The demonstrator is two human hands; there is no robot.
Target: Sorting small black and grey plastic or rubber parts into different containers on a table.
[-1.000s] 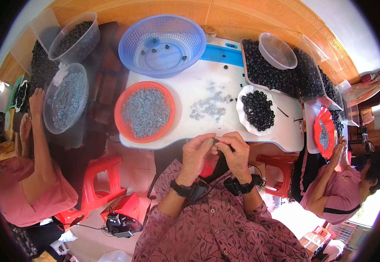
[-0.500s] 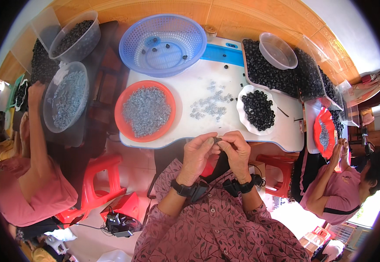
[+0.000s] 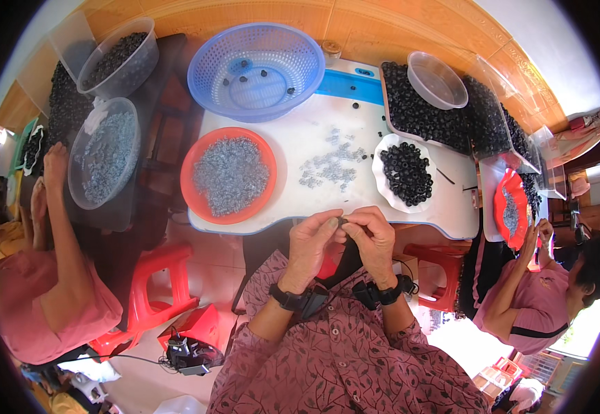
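My left hand point(image 3: 307, 250) and my right hand point(image 3: 376, 243) meet just in front of the table's near edge. Their fingertips pinch a small dark part point(image 3: 342, 221) between them, mostly covered by fingers and thumbs. Beyond my right hand stands a white scalloped bowl point(image 3: 383, 188) filled with black ring-shaped parts point(image 3: 408, 174). To the left, a round orange-red dish point(image 3: 190, 198) holds a heap of small clear bluish parts point(image 3: 231, 174). More loose clear parts point(image 3: 329, 167) lie scattered on the white tabletop point(image 3: 300, 141).
A blue perforated basket point(image 3: 207, 86) with several black parts sits at the back. Behind the bowl is a tray of black parts point(image 3: 410, 100) with a clear bowl point(image 3: 445, 91) on it. Co-workers in pink sit left point(image 3: 58, 297) and right point(image 3: 527, 303), beside red stools point(image 3: 152, 276).
My hands stay in nearly the same pinching pose. The left co-worker's raised hand has come down toward their other hand. The right co-worker's hands have shifted slightly.
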